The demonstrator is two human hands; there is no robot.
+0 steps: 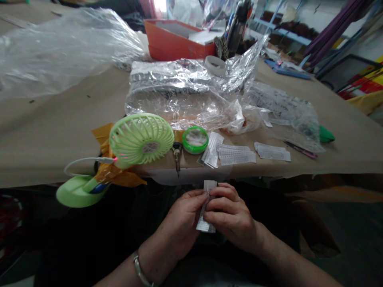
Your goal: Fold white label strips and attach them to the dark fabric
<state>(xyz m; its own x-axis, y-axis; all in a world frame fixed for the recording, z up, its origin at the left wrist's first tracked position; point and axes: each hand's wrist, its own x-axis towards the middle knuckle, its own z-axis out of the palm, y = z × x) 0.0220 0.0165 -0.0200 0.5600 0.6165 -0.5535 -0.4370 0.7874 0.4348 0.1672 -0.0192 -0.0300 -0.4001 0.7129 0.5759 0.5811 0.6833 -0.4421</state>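
Observation:
Between my two hands, just below the table's front edge, is a small bundle of white printed paper labels [210, 185]. My left hand [182, 217] is closed around its left side, thumb on top. The fingers of my right hand [233, 213] are bent over the bundle from the right. Beyond my hands on the table lie a loose bunch of label strips [213, 149], a fanned stack of labels [236, 154] and a smaller stack [272, 152]. A round green tub [195, 140] with something whitish inside stands beside the loose bunch.
A green fan [142, 139] stands left at the table edge, on orange-brown wrapping. A small pointed tool [177, 157] lies beside it. Behind are clear plastic bags [179, 95], a tape roll [215, 65] and a red box [176, 42]. A pink-handled tool [302, 150] lies right.

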